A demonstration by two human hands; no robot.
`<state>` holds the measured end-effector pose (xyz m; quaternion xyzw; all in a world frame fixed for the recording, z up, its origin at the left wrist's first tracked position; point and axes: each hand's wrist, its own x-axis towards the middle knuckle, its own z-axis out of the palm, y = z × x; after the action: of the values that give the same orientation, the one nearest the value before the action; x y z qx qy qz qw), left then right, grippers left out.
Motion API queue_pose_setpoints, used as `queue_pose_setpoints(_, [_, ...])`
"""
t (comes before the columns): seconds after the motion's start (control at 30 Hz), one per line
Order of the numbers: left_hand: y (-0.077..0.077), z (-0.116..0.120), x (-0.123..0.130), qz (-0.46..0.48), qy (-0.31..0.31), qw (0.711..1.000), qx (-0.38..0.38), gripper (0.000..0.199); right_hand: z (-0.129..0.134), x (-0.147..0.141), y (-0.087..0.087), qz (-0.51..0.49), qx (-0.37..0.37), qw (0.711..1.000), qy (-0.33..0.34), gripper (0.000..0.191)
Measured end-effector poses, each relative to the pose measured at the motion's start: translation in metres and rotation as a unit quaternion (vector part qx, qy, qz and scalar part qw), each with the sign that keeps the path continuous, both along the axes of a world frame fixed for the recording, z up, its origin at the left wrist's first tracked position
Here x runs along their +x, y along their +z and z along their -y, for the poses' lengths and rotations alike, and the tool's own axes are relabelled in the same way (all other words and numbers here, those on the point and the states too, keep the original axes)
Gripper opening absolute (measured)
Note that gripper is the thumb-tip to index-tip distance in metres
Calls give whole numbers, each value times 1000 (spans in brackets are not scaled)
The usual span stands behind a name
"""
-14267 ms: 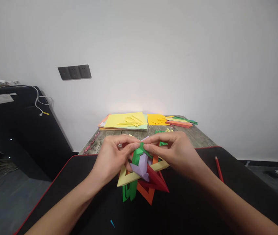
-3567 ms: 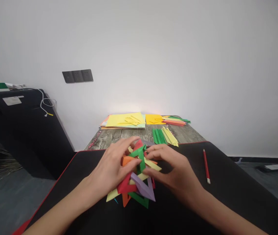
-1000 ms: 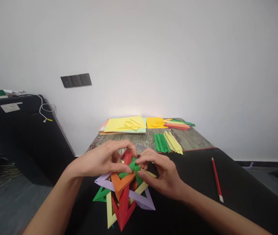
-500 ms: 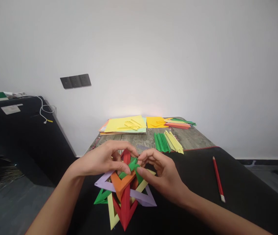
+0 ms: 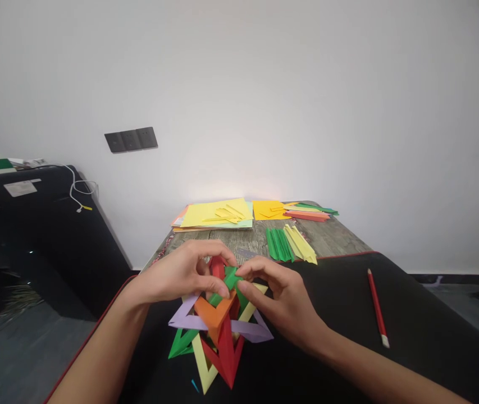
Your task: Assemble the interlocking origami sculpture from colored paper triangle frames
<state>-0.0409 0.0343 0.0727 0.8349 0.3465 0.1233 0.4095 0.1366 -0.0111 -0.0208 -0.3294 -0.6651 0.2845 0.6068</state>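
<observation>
An origami star model [image 5: 216, 315] of interlocked folded strips in orange, red, purple, green and pale yellow is held over the black mat, its points spread outward. My left hand [image 5: 186, 272] grips its upper left side, thumb on the front near the orange corner and fingers curled behind. At the top, a green folded paper strip [image 5: 231, 278] lies between my two hands. My right hand [image 5: 285, 300] pinches the green paper at the upper right with thumb and fingertips. My fingers cover part of the model's top.
Green folded strips [image 5: 280, 244] and pale yellow strips [image 5: 300, 244] lie beyond my hands. Farther back are yellow sheets [image 5: 197, 215] and orange paper [image 5: 264, 209]. A red pencil [image 5: 377, 307] rests on the black mat [image 5: 327, 314] to the right. A small blue scrap [image 5: 195, 385] lies near the front.
The model has turned slightly, its lower points swinging to the right. The blue scrap beneath it now shows more. Both hands keep their hold, with small finger shifts at the green strip.
</observation>
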Motion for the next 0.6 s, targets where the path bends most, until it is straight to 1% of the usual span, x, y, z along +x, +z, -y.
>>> queue_pose_setpoints(0.27, [2,3,1,-10,34,999,-18,37,-1,-3,-4,-25,-8,1000,-12,8])
queue_pose_setpoints(0.5, [0,-1,-1,-11,26,999,-16,35,0,-3,-2,-38,-17,999,-30,8])
queue_pose_setpoints(0.6, [0,1,2,0,27,1000,-14,29,0,-4,-3,-40,-34,998,-23,7])
